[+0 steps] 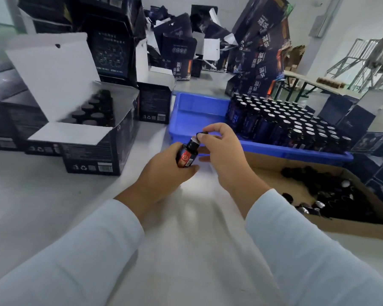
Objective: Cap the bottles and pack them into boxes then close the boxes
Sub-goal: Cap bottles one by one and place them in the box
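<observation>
Left hand [164, 171] grips the bottle [186, 156], fingers curled round its lower body. Long axis tilted, neck pointing up and away to the right. Right hand [221, 149] pinches the cap [202, 134] between thumb and forefinger, at the bottle mouth; whether seated cannot be told. Beyond the fingers: blue tray [199, 111] of bottles. Left of them: open box [91, 138], partly filled. Right: carton [332, 226] of caps. Surface: pale table [53, 195]. Room: stacked dark boxes, white walls.
</observation>
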